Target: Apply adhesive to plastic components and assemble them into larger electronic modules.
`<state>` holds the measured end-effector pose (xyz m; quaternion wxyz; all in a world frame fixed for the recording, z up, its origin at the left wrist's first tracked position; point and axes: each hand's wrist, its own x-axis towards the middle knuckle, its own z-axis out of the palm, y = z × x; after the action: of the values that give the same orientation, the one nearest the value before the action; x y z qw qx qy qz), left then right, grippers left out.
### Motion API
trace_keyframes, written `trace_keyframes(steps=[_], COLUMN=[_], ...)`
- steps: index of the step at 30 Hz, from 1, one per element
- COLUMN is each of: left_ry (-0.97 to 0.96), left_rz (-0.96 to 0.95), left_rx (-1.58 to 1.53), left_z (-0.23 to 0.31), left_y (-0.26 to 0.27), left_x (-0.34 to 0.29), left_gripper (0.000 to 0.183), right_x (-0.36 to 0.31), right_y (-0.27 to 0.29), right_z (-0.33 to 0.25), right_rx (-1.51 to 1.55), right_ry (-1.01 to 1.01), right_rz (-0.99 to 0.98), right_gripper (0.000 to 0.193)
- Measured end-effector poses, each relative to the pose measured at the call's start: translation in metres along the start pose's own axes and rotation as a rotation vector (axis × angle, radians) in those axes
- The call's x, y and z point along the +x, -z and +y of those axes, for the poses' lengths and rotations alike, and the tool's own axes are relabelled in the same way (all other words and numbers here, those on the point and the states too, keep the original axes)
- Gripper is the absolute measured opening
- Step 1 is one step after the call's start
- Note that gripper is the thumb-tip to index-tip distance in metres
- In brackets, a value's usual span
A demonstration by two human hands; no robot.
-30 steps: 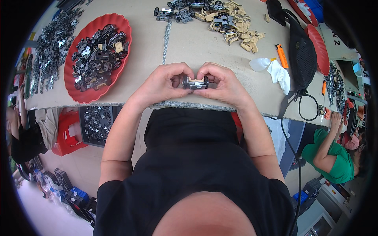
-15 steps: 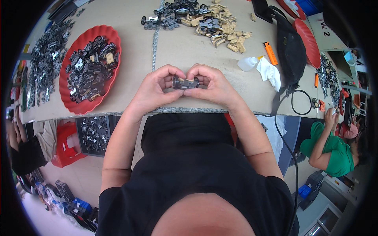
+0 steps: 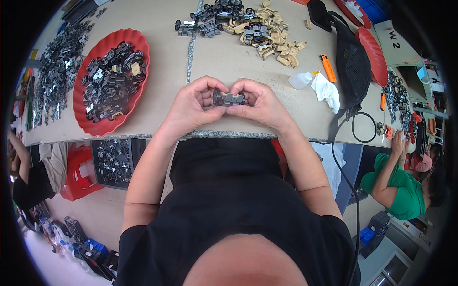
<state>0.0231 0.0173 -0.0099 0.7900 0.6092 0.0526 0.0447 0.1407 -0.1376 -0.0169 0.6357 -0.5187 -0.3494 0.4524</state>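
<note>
Just above the table's near edge, my left hand point(image 3: 198, 102) and my right hand point(image 3: 257, 105) are both closed on a small toy car chassis point(image 3: 231, 99). It is grey and black, with dark wheels at its ends and a bit of tan showing. Thumbs press its near side while the curled fingers hold the ends. Farther off lies a heap of tan plastic parts point(image 3: 282, 47), with more wheeled chassis point(image 3: 208, 29) beside it. To the left, a red scalloped tray point(image 3: 78, 107) holds many similar chassis and a few tan pieces.
Grey parts point(image 3: 52, 71) are spread at the far left. On the right lie a white bottle point(image 3: 299, 80), a white cloth point(image 3: 326, 91), an orange box cutter point(image 3: 328, 67) and a black waist bag point(image 3: 353, 62) near a cable point(image 3: 341, 162). A person in green point(image 3: 400, 190) sits at the right.
The chassis has shifted slightly right and turned a little in my fingers, so more of its left wheel shows. Both hands keep their grip.
</note>
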Motion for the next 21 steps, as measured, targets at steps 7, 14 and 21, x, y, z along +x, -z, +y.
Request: trace_keyframes(steps=[7, 14, 21], left_ry=[0.002, -0.125, -0.130], left_rz=[0.090, 0.044, 0.144], left_rx=[-0.111, -0.203, 0.049], left_z=[0.010, 0.020, 0.016], left_y=[-0.009, -0.024, -0.031], left_x=[0.003, 0.001, 0.012], left_gripper=[0.036, 0.051, 0.039], right_x=[-0.002, -0.001, 0.001], right_y=[-0.005, 0.001, 0.014], right_z=[-0.006, -0.005, 0.005], right_rx=[0.191, 0.320, 0.700], right_ry=[0.025, -0.031, -0.135], right_rz=[0.086, 0.022, 0.021], right_gripper=[0.025, 0.033, 0.043])
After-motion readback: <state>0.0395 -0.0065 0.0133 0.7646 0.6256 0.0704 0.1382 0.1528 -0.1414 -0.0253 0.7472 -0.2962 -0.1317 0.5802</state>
